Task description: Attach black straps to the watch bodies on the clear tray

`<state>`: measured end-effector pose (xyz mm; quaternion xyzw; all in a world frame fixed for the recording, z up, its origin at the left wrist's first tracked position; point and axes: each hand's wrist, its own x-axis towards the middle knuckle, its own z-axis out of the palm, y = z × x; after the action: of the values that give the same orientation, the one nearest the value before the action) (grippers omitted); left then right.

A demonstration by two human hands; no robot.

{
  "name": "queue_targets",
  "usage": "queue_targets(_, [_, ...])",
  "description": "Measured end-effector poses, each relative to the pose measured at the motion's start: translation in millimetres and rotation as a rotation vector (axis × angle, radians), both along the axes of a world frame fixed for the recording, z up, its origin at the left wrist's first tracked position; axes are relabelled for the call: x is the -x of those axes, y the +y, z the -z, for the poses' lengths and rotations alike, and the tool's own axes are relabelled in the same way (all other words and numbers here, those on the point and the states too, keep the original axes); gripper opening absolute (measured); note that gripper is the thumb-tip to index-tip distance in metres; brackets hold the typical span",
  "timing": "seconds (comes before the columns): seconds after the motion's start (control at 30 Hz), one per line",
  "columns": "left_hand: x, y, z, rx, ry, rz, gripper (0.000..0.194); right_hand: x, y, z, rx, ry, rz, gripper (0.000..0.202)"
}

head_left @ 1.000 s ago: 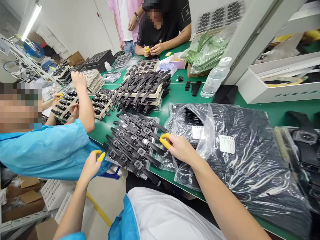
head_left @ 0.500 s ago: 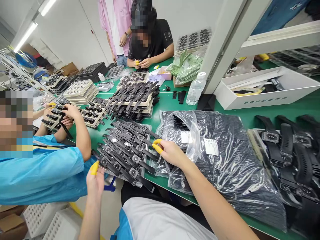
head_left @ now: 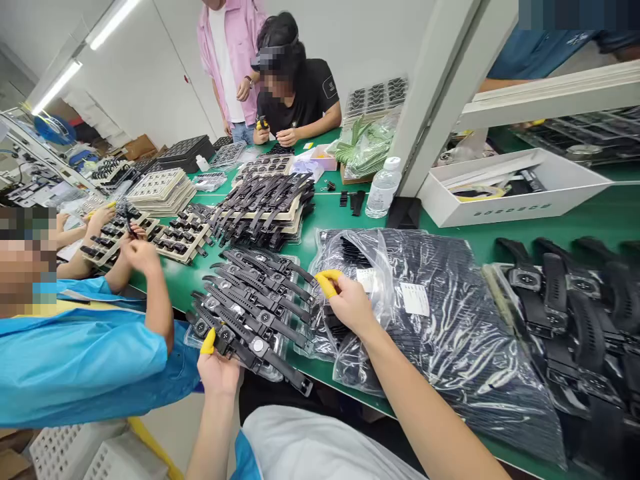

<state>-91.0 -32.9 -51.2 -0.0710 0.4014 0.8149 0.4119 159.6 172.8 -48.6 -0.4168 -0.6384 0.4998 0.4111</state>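
A clear tray of black watches [head_left: 265,317] lies tilted at the near edge of the green table. My left hand [head_left: 217,367] is closed on its near left edge, with the palm below and the yellow-covered thumb on top. At the tray's right side, my right hand [head_left: 345,300] has its fingers pressed together by the strap ends; whatever they hold, if anything, is hidden. Right of the tray lies a plastic bag of black straps [head_left: 450,333], with a smaller clear bag overlapping its left part.
Stacked watch trays [head_left: 265,207] stand behind. A water bottle [head_left: 384,190] and a white box [head_left: 515,193] are farther back. More watches [head_left: 575,320] lie at right. A person in blue [head_left: 100,360] works close on the left; others are across the table.
My left hand has moved right and onto the tray's near edge, its thumb now over the watches. My right hand has shifted slightly right. The view has shifted a little.
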Motion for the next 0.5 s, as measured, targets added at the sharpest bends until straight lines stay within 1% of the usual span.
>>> queue_targets(0.07, [3, -4, 2.9, -0.044, 0.021, -0.003, 0.040, -1, 4, 0.6, 0.073, 0.180, 0.147, 0.031])
queue_targets(0.13, [7, -11, 6.4, -0.066, 0.041, -0.006, 0.041, -2, 9, 0.2, 0.116, 0.324, 0.239, 0.032])
queue_targets(0.23, [10, -27, 9.8, -0.058, 0.078, -0.063, 0.043, -3, 14, -1.6, 0.185, 0.473, 0.287, 0.029])
queue_targets(0.3, [8, -37, 7.9, -0.037, 0.132, -0.103, 0.044, -2, 15, -3.6, 0.254, 0.535, 0.270, 0.029])
queue_targets(0.37, [0, -47, -0.4, 0.011, 0.204, -0.068, 0.042, -1, 13, -6.8, 0.350, 0.557, 0.186, 0.031])
queue_targets(0.4, [-7, -54, -7.5, 0.041, 0.232, -0.023, 0.039, 0, 11, -9.1, 0.405, 0.552, 0.103, 0.032])
queue_targets(0.43, [-15, -61, -16.6, 0.073, 0.254, 0.034, 0.036, 0, 8, -12.0, 0.455, 0.540, 0.000, 0.033])
queue_targets(0.5, [-34, -78, -39.8, 0.114, 0.266, 0.127, 0.031, -2, 2, -19.3, 0.520, 0.489, -0.238, 0.034])
